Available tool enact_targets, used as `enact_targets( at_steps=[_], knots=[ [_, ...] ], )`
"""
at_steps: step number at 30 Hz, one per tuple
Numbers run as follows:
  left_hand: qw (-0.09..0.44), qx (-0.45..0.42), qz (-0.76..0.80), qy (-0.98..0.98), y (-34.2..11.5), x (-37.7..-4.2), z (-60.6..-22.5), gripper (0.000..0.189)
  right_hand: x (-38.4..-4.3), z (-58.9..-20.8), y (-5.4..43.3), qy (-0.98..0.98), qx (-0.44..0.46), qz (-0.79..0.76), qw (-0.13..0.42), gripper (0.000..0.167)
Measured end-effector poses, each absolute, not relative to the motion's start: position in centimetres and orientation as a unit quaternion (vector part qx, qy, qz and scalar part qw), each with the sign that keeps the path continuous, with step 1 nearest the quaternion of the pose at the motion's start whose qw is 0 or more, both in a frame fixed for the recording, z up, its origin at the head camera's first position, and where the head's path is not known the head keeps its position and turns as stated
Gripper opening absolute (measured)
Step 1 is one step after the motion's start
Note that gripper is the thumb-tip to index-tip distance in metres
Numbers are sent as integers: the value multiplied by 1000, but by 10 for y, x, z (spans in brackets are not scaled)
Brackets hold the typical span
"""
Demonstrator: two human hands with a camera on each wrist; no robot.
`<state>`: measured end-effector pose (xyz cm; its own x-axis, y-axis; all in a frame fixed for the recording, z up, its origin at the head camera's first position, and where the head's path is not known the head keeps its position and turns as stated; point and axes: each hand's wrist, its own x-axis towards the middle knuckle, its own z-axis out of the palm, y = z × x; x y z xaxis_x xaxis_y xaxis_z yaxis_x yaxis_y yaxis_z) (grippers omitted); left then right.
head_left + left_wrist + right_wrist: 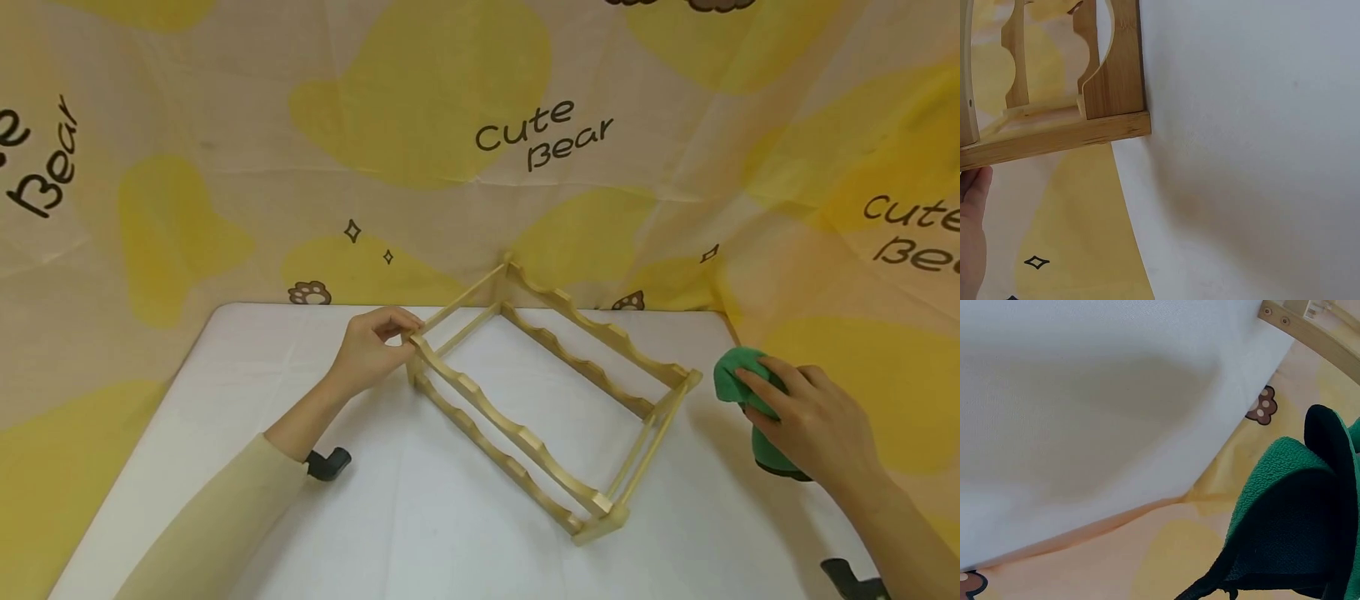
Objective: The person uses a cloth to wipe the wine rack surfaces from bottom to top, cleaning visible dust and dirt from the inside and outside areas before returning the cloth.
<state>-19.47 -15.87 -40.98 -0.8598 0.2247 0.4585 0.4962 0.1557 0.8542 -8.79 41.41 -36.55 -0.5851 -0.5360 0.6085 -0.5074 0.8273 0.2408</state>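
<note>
A light wooden rack [528, 439] with scalloped rails stands on the white table, set at an angle. At its left corner my left hand [371, 350] pinches the top of the frame between thumb and fingers. The left wrist view has the rack's end [1116, 69] close up, with part of the left hand [972, 237] at the edge. To the right of the rack, apart from it, my right hand [821, 425] grips a bunched green cloth [738, 375]. Dark-edged folds of the cloth [1279, 465] hang down in the right wrist view, where the right fingers are hidden.
The white table [465, 567] ends at a yellow patterned cloth backdrop [420, 100] behind and at the sides. A black wrist fitting [330, 464] shows beside the left forearm, another [851, 579] by the right. The rack's far corner stands near the backdrop.
</note>
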Motion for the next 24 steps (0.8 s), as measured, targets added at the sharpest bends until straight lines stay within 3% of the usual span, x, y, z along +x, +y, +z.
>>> enact_targets(
  at_steps=[5,14,24],
  knots=[
    [131,-243,-583,-764,-157,-196,-411,25,-89,-368,416,-889,293,-19,350,74],
    [231,-292,-513,-773,-160,-206,-417,34,-89,-368,417,-889,289,-18,354,75],
    [254,-326,-467,-782,-161,-225,-416,28,-86,-365,416,-896,284,-21,340,76]
  ],
)
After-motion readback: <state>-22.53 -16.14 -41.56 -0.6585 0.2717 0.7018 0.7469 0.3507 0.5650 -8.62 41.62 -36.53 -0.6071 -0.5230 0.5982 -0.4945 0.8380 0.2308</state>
